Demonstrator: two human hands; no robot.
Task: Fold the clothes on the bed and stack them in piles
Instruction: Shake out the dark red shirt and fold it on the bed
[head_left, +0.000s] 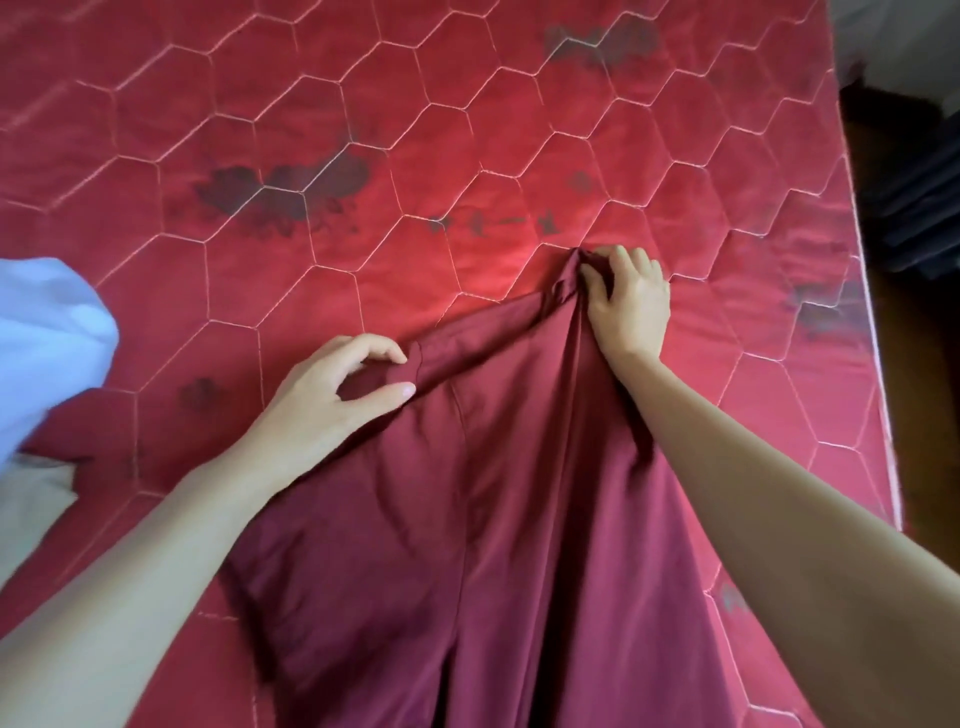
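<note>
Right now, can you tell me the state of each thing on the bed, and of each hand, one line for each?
Dark red garment: spread out on the mattress, wrinkled, not folded yet.
Left hand: pinching the garment's left edge between thumb and fingers.
Right hand: closed on the bunched top end of the garment.
White cloth: lying loose at the left edge, unfolded, partly out of view.
Mattress: bare red quilting with dark marks.

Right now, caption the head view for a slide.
Both hands, left hand and right hand, pinch a maroon garment on the red quilted mattress.
</note>
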